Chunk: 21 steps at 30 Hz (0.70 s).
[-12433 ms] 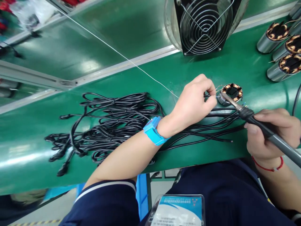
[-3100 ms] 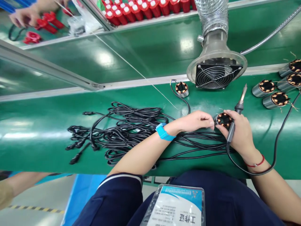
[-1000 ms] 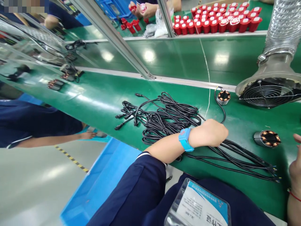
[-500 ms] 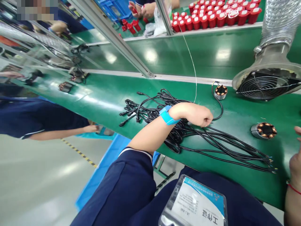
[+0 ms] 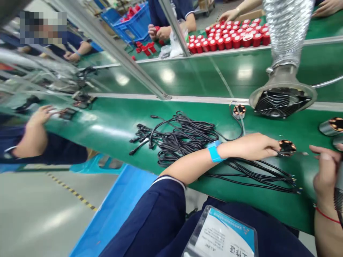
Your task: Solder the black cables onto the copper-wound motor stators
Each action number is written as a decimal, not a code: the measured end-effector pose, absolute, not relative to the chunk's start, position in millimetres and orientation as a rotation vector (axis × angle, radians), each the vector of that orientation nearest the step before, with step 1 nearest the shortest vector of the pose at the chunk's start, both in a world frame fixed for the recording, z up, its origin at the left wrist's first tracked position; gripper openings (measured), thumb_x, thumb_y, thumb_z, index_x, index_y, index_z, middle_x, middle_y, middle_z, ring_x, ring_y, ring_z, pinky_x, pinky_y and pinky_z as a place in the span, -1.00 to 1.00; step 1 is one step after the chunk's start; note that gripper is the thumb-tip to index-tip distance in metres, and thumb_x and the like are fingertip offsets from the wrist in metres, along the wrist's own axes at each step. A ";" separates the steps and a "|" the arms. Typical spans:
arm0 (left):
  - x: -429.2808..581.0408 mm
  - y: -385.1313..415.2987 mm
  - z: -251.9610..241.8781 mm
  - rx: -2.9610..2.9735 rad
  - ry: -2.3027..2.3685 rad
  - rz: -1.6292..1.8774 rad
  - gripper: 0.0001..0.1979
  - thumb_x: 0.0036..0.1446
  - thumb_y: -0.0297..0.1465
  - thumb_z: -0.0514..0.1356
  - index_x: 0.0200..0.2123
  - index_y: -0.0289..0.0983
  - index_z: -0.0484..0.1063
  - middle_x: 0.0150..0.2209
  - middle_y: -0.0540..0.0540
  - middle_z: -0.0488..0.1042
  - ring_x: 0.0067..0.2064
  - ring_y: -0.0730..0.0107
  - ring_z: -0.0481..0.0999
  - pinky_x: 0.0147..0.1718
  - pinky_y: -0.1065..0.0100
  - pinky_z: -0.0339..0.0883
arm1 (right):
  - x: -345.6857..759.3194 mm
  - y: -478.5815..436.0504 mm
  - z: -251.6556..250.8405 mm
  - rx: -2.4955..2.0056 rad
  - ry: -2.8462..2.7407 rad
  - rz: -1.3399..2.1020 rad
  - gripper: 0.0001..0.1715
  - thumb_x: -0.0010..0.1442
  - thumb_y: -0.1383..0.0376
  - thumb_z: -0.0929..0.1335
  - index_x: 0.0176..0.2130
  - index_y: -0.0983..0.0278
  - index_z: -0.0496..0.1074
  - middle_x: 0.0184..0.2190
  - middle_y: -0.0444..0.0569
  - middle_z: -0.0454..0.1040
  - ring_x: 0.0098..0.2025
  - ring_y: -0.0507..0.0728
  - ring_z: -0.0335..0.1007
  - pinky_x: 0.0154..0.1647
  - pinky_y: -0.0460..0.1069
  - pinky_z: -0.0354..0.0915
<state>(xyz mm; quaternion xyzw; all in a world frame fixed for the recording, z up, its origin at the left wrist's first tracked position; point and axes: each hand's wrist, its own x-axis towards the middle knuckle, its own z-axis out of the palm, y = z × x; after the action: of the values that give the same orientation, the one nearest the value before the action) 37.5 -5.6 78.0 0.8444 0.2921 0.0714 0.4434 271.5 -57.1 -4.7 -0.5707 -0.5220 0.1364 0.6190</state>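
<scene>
Left hand [image 5: 254, 146]: my fingertips are pinched on the near rim of the copper-wound stator [image 5: 287, 147], which stands on the green belt [image 5: 107, 125] right at those tips. Right hand [image 5: 325, 171]: loosely curled, just right of the stator and apart from it. A grey handle [image 5: 339, 192] sits by its palm at the frame edge; I cannot tell the grasp. Black cables [image 5: 182, 139] run under my left wrist.

You have three wound stators [image 5: 286, 147] [image 5: 239, 110] [image 5: 331, 125] in clear view, right of frame. One tangle of black cables [image 5: 182, 137] lies at centre, one extractor fan [image 5: 281, 103] upper right.
</scene>
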 end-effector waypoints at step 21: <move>35.4 -5.9 55.5 1.407 0.863 0.487 -0.77 0.03 -0.32 0.25 -0.50 -0.31 0.28 -0.58 0.14 0.19 -0.51 0.61 0.13 -0.45 0.48 0.07 | 207.4 -66.6 45.0 -1.123 -1.117 0.899 -0.52 0.18 0.29 0.40 0.05 0.07 0.21 -0.22 -0.14 0.52 -0.31 0.05 0.51 -0.24 0.00 0.49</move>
<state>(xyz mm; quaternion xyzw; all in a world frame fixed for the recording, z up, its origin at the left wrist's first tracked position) 35.4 -5.9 55.5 0.6200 0.3802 0.2144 0.6520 207.4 -66.6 45.0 -0.4872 -0.4843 0.3898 0.6133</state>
